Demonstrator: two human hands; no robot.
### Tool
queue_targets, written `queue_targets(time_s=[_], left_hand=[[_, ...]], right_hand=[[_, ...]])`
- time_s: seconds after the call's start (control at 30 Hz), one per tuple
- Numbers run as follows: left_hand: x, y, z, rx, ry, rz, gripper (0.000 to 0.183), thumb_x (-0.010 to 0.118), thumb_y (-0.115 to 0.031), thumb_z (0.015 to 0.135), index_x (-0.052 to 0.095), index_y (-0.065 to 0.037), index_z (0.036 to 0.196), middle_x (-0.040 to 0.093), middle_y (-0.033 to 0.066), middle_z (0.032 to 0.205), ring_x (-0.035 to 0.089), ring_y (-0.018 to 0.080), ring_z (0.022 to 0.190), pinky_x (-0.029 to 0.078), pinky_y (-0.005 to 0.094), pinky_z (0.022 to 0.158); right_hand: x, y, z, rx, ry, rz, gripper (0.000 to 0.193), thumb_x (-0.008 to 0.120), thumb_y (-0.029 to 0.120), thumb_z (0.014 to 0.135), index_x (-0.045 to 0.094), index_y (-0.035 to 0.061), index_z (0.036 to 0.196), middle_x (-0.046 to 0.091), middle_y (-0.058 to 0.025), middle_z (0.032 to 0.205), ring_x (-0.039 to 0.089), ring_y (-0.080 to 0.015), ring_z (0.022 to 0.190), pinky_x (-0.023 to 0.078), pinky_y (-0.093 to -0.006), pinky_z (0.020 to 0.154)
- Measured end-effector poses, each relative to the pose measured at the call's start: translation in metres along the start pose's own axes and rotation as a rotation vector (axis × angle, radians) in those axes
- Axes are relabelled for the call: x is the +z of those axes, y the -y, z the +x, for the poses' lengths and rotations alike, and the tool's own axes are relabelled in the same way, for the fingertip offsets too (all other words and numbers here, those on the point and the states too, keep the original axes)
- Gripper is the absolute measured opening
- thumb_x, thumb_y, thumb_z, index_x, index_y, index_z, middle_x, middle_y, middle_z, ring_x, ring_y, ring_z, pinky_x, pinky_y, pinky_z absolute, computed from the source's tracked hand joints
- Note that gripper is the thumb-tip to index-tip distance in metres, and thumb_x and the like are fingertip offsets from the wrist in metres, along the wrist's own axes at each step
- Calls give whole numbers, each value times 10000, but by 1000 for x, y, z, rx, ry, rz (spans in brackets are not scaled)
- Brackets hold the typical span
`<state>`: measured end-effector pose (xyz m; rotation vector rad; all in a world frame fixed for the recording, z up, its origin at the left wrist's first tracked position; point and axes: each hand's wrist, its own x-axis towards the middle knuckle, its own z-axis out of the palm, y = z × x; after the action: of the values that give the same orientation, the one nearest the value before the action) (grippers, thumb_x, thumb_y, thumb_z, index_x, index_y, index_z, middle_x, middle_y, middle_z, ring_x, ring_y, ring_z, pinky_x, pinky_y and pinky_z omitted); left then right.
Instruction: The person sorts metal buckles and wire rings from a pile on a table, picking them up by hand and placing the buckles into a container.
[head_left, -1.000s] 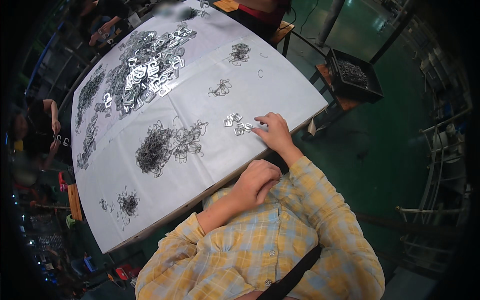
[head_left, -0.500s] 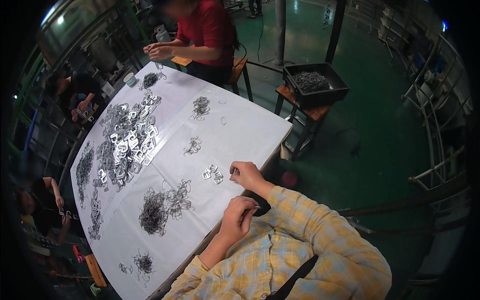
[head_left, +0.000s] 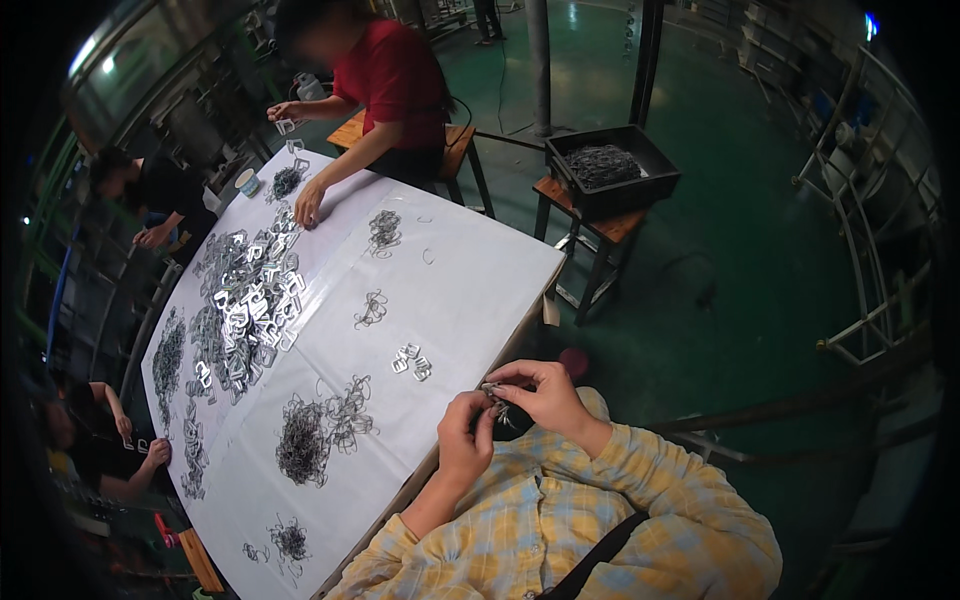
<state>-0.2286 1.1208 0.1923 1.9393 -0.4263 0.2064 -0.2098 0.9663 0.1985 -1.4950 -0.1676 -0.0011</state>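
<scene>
Nearest: both hands raised together just off the near table edge, sleeves yellow plaid. Right hand [head_left: 545, 398] with fingers curled, thumb and forefinger pinched on a small metal piece [head_left: 495, 392]. Left hand [head_left: 465, 435] fingertips closed on the same piece from below; which parts each holds, too small to tell.

Piece: thin bent metal, judged light, stiff, a little springy, likely to tangle with its fellows; best taken by finger pinch at a straight run, clear of the cut ends.

Table [head_left: 470, 290], white sheet cover, bare along the right edge.
- Few flat clips [head_left: 411, 362], just beyond the hands
- Dark wire heap [head_left: 303, 443], near left, with looser loops [head_left: 350, 405] beside it
- Small tuft [head_left: 289, 538], near corner
- Loose tangle [head_left: 371, 308], mid-table
- Large bright clip pile [head_left: 245, 305], left of centre
- Further tuft [head_left: 384, 229]

Far: person in red [head_left: 395, 85], seated at the far end, a hand on the sheet. Black crate [head_left: 610, 170] of wire on a stool, right. Other people along the left edge
</scene>
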Motion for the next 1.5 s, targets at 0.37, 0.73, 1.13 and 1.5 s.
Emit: queue_targets(time_s=[0.37, 0.73, 1.13, 1.5], left_hand=[[4, 8, -6, -58, -47, 24, 128, 600, 37, 760, 543, -15, 862, 592, 127, 796, 573, 273, 725, 454, 329, 665], [-7, 9, -8, 24, 51, 22, 162, 640, 32, 754, 589, -18, 900, 618, 100, 833, 606, 226, 785, 485, 304, 670], [-131, 117, 12, -229, -405, 886, 129, 603, -60, 783, 662, -42, 896, 610, 99, 879, 574, 288, 827, 464, 381, 759], [-191, 170, 32, -577, -246, 1238, 152, 517, -62, 789, 655, -28, 736, 632, 148, 797, 618, 337, 771, 501, 414, 685]], right_hand=[[9, -11, -4, 4, -37, 156, 168, 604, 4, 826, 657, -21, 983, 679, -76, 874, 629, -96, 778, 512, -229, 692], [10, -1, -19, -8, -79, 99, 156, 613, -27, 826, 645, -42, 978, 670, -66, 888, 616, -92, 800, 497, -219, 721], [10, -3, -13, -39, -116, -52, 175, 626, -65, 797, 642, -50, 970, 667, -77, 884, 613, -106, 788, 488, -227, 729], [11, -3, -13, -50, -131, -71, 183, 623, -62, 794, 640, -42, 975, 671, -79, 884, 620, -106, 799, 485, -225, 726]])
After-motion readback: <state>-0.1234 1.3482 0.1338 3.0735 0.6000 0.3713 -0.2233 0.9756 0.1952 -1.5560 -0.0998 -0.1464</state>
